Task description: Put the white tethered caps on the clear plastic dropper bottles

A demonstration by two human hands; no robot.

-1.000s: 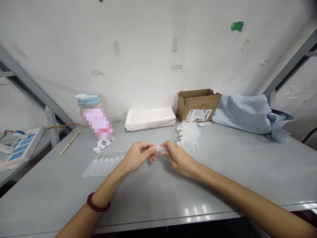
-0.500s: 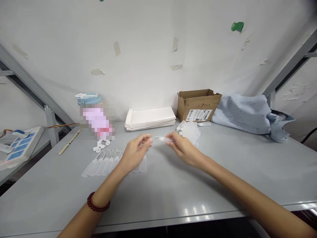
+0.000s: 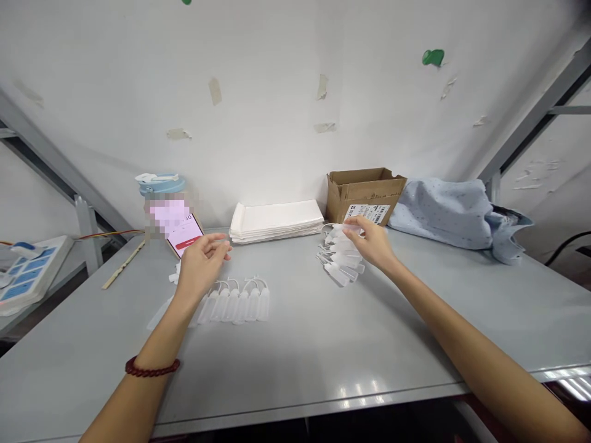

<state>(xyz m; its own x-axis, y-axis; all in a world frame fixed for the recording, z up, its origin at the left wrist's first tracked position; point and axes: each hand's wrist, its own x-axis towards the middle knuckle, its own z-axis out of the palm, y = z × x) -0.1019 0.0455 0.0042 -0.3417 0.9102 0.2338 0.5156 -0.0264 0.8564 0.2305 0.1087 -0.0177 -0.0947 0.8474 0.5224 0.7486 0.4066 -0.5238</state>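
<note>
Right hand at the pile, left hand above the row

The right hand (image 3: 373,245) was at the far end of a fanned pile of bottles (image 3: 345,261), its thumb and fingers narrowed on one small bottle (image 3: 351,227). That bottle lay roughly crosswise to the person, its thin bent tube reaching left and its body running back under the fingers. Whether it rested on the pile or was held just above could not be told. The other bottles lay much the same way, tubes to the left, bodies slanting right and towards the near edge of the table (image 3: 295,363). The right hand was plainly the nearer one; from the left hand (image 3: 203,261), the pile lay well off to the right.

The left hand hung with its fingers loosely curled, thumb and fingertips apart, and nothing showed between them. It was over the far side of a row of bottles (image 3: 235,304), which lay side by side, long axes pointing away from the person, tubes towards the wall. The left forearm hid part of that row. A few white caps (image 3: 174,277) showed just beside the wrist, and a phone (image 3: 182,234) leaned behind the hand. Beyond the pile stood a cardboard box (image 3: 360,191), with a stack of white envelopes (image 3: 277,220) to its left.
</note>
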